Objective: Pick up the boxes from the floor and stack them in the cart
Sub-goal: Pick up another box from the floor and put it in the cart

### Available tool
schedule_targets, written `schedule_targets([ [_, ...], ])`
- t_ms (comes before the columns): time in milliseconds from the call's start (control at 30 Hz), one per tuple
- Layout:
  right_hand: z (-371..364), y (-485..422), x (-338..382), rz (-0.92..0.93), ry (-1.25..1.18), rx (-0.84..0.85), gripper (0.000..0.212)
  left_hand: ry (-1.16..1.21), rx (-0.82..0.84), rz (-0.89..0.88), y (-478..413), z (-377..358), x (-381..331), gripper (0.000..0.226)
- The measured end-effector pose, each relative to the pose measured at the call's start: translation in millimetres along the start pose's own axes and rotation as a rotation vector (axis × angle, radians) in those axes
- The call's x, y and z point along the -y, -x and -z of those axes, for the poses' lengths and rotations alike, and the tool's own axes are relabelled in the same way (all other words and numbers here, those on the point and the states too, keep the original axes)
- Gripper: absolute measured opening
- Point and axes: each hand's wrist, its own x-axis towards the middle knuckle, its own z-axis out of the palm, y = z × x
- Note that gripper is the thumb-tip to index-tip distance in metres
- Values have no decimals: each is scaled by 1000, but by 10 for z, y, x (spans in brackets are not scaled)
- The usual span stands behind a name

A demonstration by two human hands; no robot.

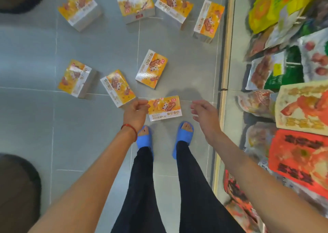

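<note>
Several yellow-and-white boxes lie scattered on the grey tiled floor. The nearest box (166, 108) lies flat just ahead of my blue slippers. My left hand (136, 112) hangs at that box's left edge with its fingers loosely curled; contact is unclear. My right hand (204, 113) hovers to the box's right, fingers relaxed and empty. Two more boxes (117, 88) (152, 68) lie a little farther ahead, and another (76, 78) is off to the left. A far row of boxes (135, 3) lies at the top. No cart is in view.
An open freezer case (225, 73) runs along the right side, filled with bagged and boxed frozen food (300, 152). Dark round shapes (17, 188) sit at the left edge, top and bottom. My legs and slippers (144, 140) stand in the middle.
</note>
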Motion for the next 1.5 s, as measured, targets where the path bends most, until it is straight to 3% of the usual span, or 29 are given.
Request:
schedule_targets([
  [200, -53, -925, -567, -64, 143, 109, 14, 34, -64, 113, -716, -511, 511, 14],
  [433, -335, -2044, -1406, -105, 215, 100, 11, 4, -91, 191, -1729, -881, 1414, 10],
  [600, -668, -2933, -2132, -97, 248, 78, 3, -64, -108, 165, -2682, -1083, 2111, 49],
  [733, -981, -3516, -2620, -92, 261, 81, 36, 14, -93, 212, -3335, -1227, 2634, 68],
  [800, -1121, -3775, -2822, -110, 236, 106, 53, 79, -64, 201, -3576, -1300, 2791, 49],
  [867, -1246, -3973, -2993, -135, 234, 141, 52, 143, -61, 196, -3771, -1379, 2899, 43],
  [933, -1355, -4060, -3100, -131, 238, 111, 53, 179, -78, 224, -3910, -1430, 3008, 65],
  [1000, -1418, -4033, -3098, -124, 228, 61, 52, 189, -107, 212, -3985, -1453, 3095, 71],
  [1133, -1401, -3852, -2996, -156, 214, 75, 72, 310, -68, 244, -3820, -1403, 3002, 57],
  [1300, -1367, -3250, -2466, -117, 234, 9, 60, 455, -31, 282, -3211, -1078, 2606, 63],
  [1500, -1308, -2157, -1476, -74, 167, -28, 53, 541, -87, 174, -2282, -514, 1728, 22],
])
